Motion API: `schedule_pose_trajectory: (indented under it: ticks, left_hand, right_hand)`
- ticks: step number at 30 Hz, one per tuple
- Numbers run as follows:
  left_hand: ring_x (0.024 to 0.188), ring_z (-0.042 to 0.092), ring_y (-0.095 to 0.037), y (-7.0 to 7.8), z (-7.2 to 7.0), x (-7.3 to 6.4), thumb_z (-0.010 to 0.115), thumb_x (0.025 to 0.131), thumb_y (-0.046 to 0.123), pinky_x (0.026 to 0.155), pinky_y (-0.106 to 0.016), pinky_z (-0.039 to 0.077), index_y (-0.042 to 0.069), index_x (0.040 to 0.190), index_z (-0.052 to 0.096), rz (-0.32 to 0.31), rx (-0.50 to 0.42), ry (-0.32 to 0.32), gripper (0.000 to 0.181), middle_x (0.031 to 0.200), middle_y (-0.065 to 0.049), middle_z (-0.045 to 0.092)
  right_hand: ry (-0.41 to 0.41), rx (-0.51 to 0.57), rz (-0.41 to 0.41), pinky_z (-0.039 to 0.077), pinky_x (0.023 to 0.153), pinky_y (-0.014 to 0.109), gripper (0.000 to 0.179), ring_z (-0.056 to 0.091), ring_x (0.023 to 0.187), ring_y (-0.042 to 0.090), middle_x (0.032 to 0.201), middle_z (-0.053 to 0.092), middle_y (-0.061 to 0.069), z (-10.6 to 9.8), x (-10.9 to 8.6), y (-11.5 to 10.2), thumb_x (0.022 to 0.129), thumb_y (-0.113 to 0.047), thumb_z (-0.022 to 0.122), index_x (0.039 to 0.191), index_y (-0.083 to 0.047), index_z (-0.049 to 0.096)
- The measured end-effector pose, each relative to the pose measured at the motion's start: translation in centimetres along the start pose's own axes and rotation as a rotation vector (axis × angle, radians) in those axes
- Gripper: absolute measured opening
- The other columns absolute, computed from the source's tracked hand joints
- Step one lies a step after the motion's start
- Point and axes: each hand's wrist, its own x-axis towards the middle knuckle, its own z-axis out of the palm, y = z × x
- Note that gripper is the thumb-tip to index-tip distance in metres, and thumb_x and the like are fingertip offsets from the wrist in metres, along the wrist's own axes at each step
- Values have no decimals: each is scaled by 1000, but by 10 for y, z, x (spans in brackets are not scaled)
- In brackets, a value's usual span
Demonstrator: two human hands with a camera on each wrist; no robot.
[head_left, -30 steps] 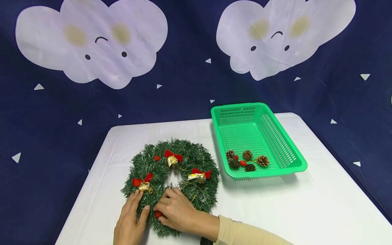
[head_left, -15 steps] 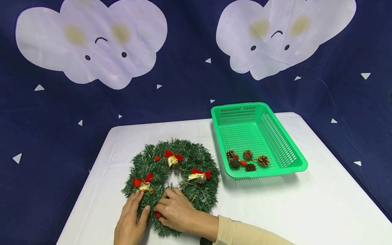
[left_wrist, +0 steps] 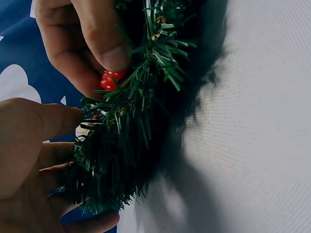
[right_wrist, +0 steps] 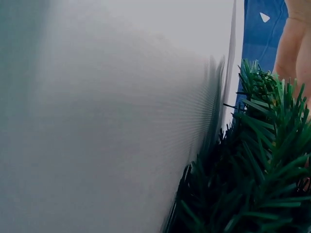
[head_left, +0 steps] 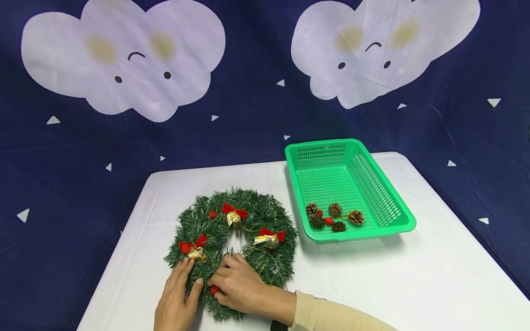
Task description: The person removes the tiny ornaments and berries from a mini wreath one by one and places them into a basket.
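Wreath: a round green wreath (head_left: 265, 211) of tinsel-like needles lies flat on a white-covered table (head_left: 414, 276), its near side under both hands.
Left hand: the left hand (head_left: 177, 294) rests at the wreath's near left edge, fingers extended and thumb held apart, the fingertips just below a red bow (head_left: 201, 240) with gold trim.
Right hand: the right hand (head_left: 242, 285) reaches in from the right across the wreath's near part, fingers bent, pinching a red berry-like ornament (head_left: 214, 290) among the needles.
Red ornament: on the near part of the wreath, below its central hole, between the left thumb and the right hand's fingers.
Other bows: one red-and-gold bow (head_left: 234, 210) at the far side, another (head_left: 270, 237) at the right.
Green basket: a plastic basket (head_left: 399, 228) right of the wreath, apart from both hands, holding pine cones (head_left: 356, 217).
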Motion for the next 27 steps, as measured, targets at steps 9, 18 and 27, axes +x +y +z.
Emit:
schedule_pose_trajectory:
  ticks: [9,18,27]
  left_hand:
    - [136,35,-38,-1,1,-1,53,96,37,94,-61,42,9,141,45,42,2,30,53,146,-12,43]
    - [136,34,-39,-1,2,0,54,95,35,96,-63,40,8,141,45,52,11,36,54,146,-14,42]
    - [135,35,-39,-1,3,0,56,95,34,96,-63,40,8,140,46,52,11,47,53,146,-14,43]
  right_hand:
    - [20,260,61,41,82,14,21,53,89,1,96,71,-15,-12,2,4,81,-31,72,101,-25,71]
    - [117,400,89,38,78,5,24,53,86,3,96,72,-10,-28,3,15,81,-26,74,104,-19,70]
    - [167,454,148,49,86,20,26,56,92,7,100,72,-5,-43,1,31,82,-25,74,105,-16,70]
